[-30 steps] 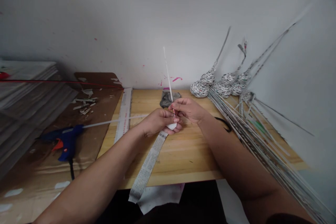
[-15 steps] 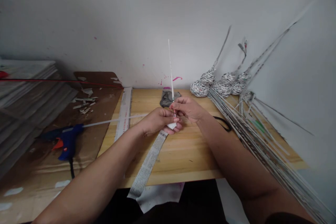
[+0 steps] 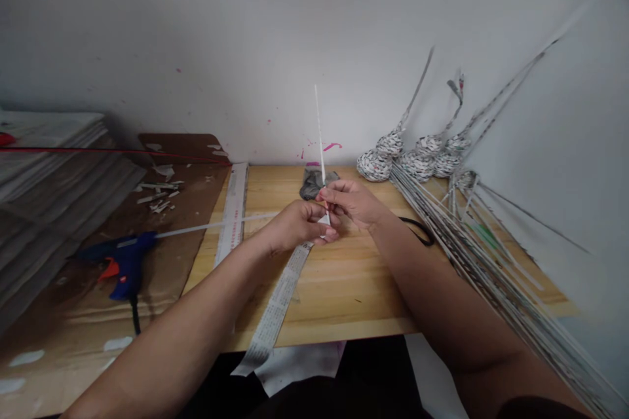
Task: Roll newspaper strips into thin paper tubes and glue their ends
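Note:
Over the middle of the wooden board, a thin white rolled paper stick (image 3: 320, 137) points up from between my two hands. My right hand (image 3: 352, 201) pinches it near its lower part. Just below and to the left, my left hand (image 3: 307, 226) is closed on the newspaper strip (image 3: 278, 304), where a white fold of paper shows between thumb and fingers. The strip's printed length trails down toward me, past the board's front edge. The lower end of the stick is hidden by my fingers.
A blue glue gun (image 3: 132, 262) lies on cardboard at left, beside stacked newspapers (image 3: 59, 163). A grey cloth (image 3: 312, 182) sits behind my hands. Woven paper gourd shapes (image 3: 376, 163) and a bundle of paper sticks (image 3: 472, 262) occupy the right. A long pale strip (image 3: 233, 209) lies left.
The paper stick's tip has come down slightly. The newspaper strip has slid up a little at my left hand, and its loose end has shifted left. Both hands stay together.

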Available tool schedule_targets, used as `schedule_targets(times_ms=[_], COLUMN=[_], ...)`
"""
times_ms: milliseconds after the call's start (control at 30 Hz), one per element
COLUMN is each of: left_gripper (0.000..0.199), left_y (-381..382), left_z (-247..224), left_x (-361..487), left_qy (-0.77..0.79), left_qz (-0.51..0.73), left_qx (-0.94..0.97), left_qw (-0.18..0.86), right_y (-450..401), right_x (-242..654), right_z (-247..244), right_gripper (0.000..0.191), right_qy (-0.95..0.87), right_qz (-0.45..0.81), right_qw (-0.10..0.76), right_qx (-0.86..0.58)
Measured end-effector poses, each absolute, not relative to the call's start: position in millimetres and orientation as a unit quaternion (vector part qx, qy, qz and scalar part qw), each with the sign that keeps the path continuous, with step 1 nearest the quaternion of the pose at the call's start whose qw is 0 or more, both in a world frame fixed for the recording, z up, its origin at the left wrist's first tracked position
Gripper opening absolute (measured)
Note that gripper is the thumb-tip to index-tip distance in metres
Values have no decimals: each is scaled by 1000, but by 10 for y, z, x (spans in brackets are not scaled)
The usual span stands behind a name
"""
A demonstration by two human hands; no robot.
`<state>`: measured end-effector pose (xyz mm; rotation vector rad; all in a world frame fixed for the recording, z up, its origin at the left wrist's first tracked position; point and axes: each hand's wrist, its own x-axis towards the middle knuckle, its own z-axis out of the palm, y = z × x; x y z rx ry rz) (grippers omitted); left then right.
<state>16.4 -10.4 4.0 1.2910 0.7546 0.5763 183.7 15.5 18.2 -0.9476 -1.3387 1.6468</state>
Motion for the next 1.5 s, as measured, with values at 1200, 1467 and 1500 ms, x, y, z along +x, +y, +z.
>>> schedule_targets(times_ms=[1200, 1467, 1500], left_gripper=[33, 35, 33], left_y=[-137, -141, -138], left_z=[120, 136, 138], left_x=[163, 162, 162], left_qy=[385, 387, 390], left_qz=[223, 241, 240], left_qx=[573, 580, 584], left_qw=[688, 675, 670], right_y=[170, 165, 164], right_x=[1833, 1816, 1819], right_z=[193, 221, 223], right_gripper=[31, 32, 32], right_qy=[-521, -548, -554], right_qz=[647, 582, 576], right_qw=[407, 434, 433], right_qx=[-379, -416, -418])
